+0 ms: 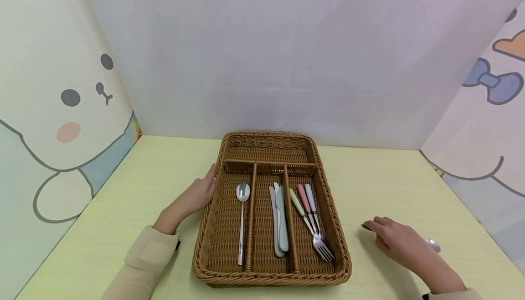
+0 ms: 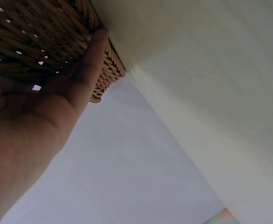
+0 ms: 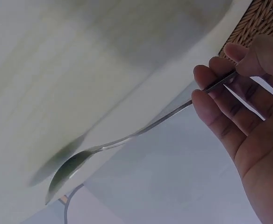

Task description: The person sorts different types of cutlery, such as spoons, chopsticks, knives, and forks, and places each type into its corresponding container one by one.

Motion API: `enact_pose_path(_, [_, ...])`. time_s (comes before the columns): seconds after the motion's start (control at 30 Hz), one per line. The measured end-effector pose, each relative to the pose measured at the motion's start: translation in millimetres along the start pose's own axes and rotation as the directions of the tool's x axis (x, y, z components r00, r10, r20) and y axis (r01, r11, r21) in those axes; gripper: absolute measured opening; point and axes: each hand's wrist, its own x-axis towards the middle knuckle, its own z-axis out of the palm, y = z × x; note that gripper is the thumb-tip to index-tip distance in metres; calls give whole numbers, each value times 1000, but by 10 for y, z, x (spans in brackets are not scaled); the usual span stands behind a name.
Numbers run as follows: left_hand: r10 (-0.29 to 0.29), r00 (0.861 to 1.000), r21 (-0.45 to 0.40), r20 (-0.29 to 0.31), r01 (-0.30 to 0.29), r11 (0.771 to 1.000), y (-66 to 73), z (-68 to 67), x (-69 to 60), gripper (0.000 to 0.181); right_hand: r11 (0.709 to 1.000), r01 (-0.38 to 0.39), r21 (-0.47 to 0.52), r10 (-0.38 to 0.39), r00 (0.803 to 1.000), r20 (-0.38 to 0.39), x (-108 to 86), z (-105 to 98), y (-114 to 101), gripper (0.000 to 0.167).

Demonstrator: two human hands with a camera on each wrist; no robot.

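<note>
A brown wicker cutlery basket [image 1: 303, 268] stands on the table. My left hand [image 1: 198, 195] rests against its left outer wall, fingers fairly straight along the weave [image 2: 64, 37]. To the right of the basket, my right hand [image 1: 398, 240] pinches a metal spoon [image 3: 164, 122] by its handle between thumb and fingers. The spoon's bowl [image 1: 433, 245] points away to the right, low over the table. Inside the basket, another long spoon [image 1: 242, 218] lies in the left compartment. Knives [image 1: 282, 222] fill the middle one, and forks with green, pink and blue handles [image 1: 303, 197] the right one.
The pale yellow table [image 1: 377, 177] spreads out on both sides of the basket. A grey-white wall [image 1: 287, 63] closes off the back. Side panels with cartoon drawings [image 1: 49, 85] stand left and right. A narrow compartment [image 1: 268, 154] crosses the basket's far end.
</note>
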Motion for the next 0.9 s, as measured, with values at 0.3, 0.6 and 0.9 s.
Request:
enact_pose_path(0.3, [0, 1000, -2, -3, 0, 1000, 5, -4, -1, 54, 998, 62, 8, -61, 996, -72, 119, -73, -36, 37])
enact_pose_path(0.6, [2, 1000, 2, -4, -2, 1000, 3, -3, -14, 54, 993, 114, 3, -113, 985, -129, 286, -161, -116, 37])
enact_pose_path(0.9, [9, 1000, 6, -4, -9, 1000, -7, 4, -7, 54, 987, 159, -26, -161, 980, -117, 483, -300, -245, 37])
